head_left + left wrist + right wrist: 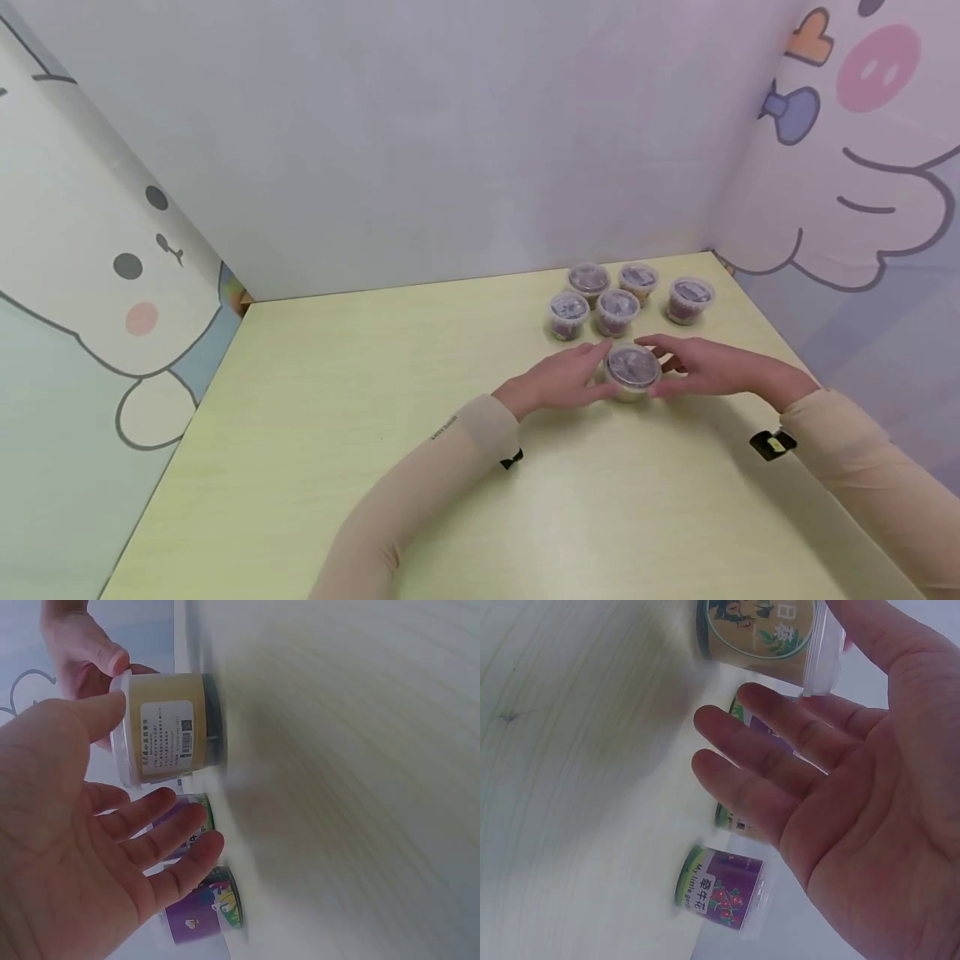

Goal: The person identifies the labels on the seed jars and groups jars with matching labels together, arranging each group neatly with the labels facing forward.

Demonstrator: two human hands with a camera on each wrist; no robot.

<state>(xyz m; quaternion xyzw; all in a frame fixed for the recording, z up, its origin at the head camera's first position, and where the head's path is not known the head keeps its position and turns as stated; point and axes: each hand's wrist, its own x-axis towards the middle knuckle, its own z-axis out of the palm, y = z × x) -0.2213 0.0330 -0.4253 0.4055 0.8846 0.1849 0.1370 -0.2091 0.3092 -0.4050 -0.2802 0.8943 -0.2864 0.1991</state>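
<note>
A beige tub with a clear plastic lid (632,367) stands upright near the table's right side, between both hands. My left hand (566,377) holds its left side, thumb and index finger at the lid; in the left wrist view the other fingers are spread beside it. From the right, my right hand (701,367) has thumb and index finger around the lid, its other fingers loose. A white barcode label (166,739) shows on the tub in the left wrist view, and a round plant picture (761,626) in the right wrist view. Whether its base touches the table cannot be told.
Several smaller lidded tubs stand behind, including a purple one (617,313), a beige one (638,282) and a separate purple one (688,300) to the right. The pale yellow table (337,400) meets a white back wall (420,150) and printed side walls.
</note>
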